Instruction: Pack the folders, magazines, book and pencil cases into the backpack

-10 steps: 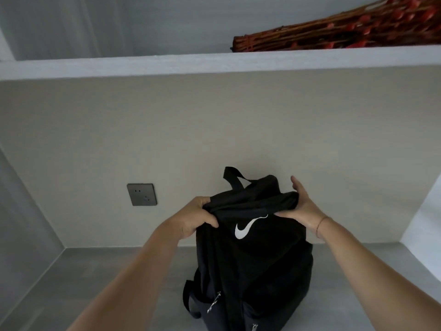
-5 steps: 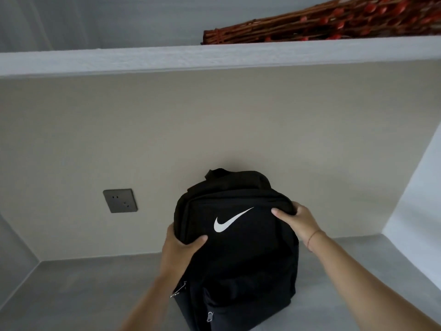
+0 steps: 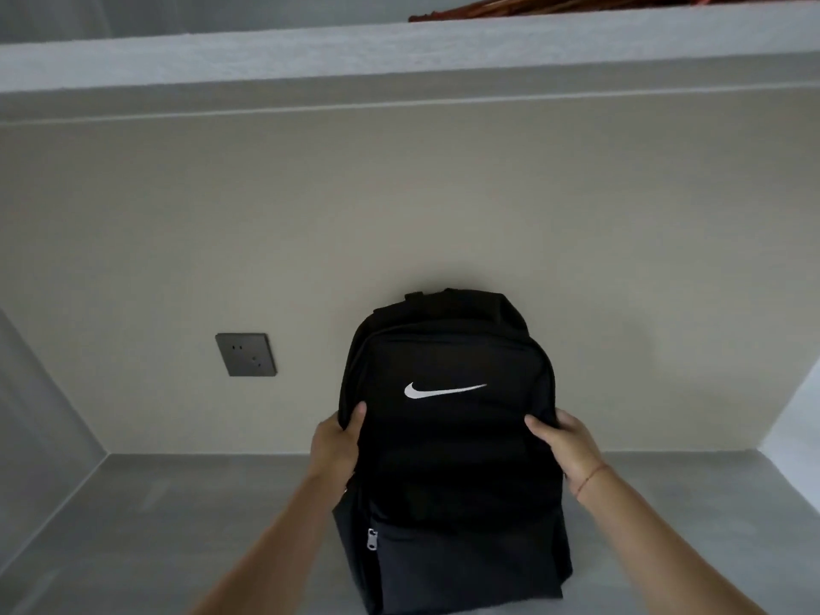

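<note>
A black backpack (image 3: pixel 448 446) with a white swoosh logo stands upright on the grey desk surface (image 3: pixel 177 526), its back against the beige wall. The top looks zipped shut. My left hand (image 3: pixel 337 441) grips its left side at mid height, thumb on the front panel. On the opposite side, my right hand (image 3: pixel 561 441) holds the bag the same way. A red string circles my right wrist. No folders, magazines, book or pencil cases are in view.
A dark grey wall socket (image 3: pixel 245 354) sits on the wall left of the backpack. A white shelf (image 3: pixel 399 51) runs overhead, with reddish-brown twigs (image 3: pixel 532 4) lying on it. Side walls close the niche at left and right.
Both hands slid from the backpack's top down to its sides. The bag's top went from crumpled and folded to closed and rounded, and the bag now stands straight against the wall.
</note>
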